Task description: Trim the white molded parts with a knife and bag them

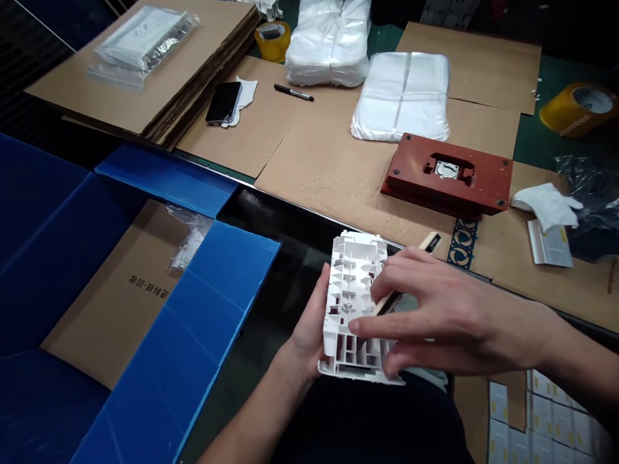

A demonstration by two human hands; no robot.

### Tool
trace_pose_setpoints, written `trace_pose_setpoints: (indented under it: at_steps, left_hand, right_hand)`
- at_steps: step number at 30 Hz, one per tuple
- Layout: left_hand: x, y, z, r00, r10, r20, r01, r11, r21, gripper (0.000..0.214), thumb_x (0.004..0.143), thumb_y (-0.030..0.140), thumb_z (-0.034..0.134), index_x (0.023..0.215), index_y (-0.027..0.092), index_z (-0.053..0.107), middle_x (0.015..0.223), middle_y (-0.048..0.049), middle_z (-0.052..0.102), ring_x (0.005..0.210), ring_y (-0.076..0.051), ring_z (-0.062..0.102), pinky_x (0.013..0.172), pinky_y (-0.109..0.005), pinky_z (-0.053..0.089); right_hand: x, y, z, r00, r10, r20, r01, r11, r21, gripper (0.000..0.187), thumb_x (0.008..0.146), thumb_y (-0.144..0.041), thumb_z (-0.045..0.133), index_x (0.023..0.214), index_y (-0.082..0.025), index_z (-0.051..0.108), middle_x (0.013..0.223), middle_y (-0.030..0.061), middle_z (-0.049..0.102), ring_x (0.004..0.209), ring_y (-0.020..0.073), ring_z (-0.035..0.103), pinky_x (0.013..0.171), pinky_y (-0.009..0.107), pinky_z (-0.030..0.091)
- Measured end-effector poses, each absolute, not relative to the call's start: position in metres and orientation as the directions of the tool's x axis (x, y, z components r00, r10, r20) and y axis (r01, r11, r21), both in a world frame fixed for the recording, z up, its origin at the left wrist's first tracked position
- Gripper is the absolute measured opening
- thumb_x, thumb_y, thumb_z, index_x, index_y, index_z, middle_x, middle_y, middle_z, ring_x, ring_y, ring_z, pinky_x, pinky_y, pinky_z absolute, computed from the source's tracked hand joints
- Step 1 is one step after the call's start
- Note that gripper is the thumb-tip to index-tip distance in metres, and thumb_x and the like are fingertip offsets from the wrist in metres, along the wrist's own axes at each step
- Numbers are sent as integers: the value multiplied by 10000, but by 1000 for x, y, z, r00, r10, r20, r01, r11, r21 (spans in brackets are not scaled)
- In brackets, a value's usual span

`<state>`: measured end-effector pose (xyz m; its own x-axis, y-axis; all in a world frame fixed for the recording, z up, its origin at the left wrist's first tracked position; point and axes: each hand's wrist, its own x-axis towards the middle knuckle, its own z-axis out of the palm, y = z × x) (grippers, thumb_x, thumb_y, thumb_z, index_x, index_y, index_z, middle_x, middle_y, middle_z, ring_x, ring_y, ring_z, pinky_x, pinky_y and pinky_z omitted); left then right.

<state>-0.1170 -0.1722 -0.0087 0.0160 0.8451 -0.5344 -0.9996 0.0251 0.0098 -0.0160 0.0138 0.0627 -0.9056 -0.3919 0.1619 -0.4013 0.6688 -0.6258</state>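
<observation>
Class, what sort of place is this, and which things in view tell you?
Probably a factory workshop or packing station: a white moulded part is being held, with bundled plastic bags and a yellow tape roll nearby.

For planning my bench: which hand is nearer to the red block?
Right. The right hand is on the near side of the red block, apart from it; the left hand, gripping the white part, is farther away, to the left.

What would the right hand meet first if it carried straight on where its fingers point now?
Most likely the white plastic part, which the right hand overlaps in this view; whether they touch is unclear. Beyond it, on roughly that line, is the left hand holding it.
</observation>
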Motion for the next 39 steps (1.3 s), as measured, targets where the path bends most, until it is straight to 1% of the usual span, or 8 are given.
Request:
trace_pose_setpoints:
  at_steps: [3,7,10,17,24,29,34,39]
  left_hand:
    - [-112,-171,-4,25,819,-574,-1000,11,-29,625,995,600,432,1346,116,614,1025,-126,766,986,-281,716,959,-381,507]
    - [-110,-170,2,31,832,-554,-999,3,-51,611,1000,603,414,1298,124,648,1073,-138,754,980,-263,718,951,-374,522]
    - [-110,-170,2,37,837,-546,-999,10,-52,607,1000,607,409,1272,128,663,1071,-134,754,989,-272,718,945,-383,526]
    - [-111,-170,-3,71,841,-536,-997,48,-56,667,985,640,409,1272,95,665,1105,-158,753,1098,-322,691,1022,-421,486]
    - [-111,-170,-3,99,849,-519,-995,73,-71,683,989,652,372,1278,106,664,1091,-164,754,1056,-319,705,990,-428,499]
    - [-110,-170,-2,128,845,-519,-990,81,-113,672,985,645,403,1327,113,630,1106,-160,748,1001,-280,716,942,-382,523]
    - [-109,-169,-7,126,851,-511,-989,69,-130,653,988,629,414,1323,111,631,1137,-158,740,1027,-282,705,979,-398,509]
    - [-111,-170,-11,122,860,-496,-988,54,-148,644,996,616,408,1346,116,612,1207,-166,719,1123,-293,675,1052,-422,464]
  right_hand:
    - [-26,6,65,-863,-486,141,-438,578,-689,392,901,-481,726,1236,-277,712,994,35,627,907,183,557,945,380,388]
    - [-31,0,62,-858,-494,142,-430,538,-726,418,850,-509,772,1200,-283,731,1005,29,628,922,178,564,964,369,388]
    - [-31,-1,60,-857,-498,136,-424,528,-736,422,853,-491,776,1216,-284,722,1023,29,632,934,177,566,967,365,386]
    - [-29,-2,59,-862,-497,101,-400,543,-739,439,888,-483,740,1276,-282,693,1039,46,646,934,190,573,952,370,393]
    - [-26,0,54,-859,-499,116,-412,538,-735,382,907,-435,733,1251,-271,703,1055,54,652,966,196,575,962,387,392]
    - [-26,1,52,-855,-499,140,-428,525,-736,378,892,-457,746,1210,-255,725,1037,55,666,950,193,586,961,388,395]
    - [-25,1,50,-860,-492,135,-422,538,-729,363,895,-475,736,1192,-265,739,1031,56,665,939,188,584,960,382,387]
    - [-26,1,49,-862,-483,154,-425,524,-738,325,892,-456,745,1153,-261,756,985,49,647,911,181,578,944,379,397]
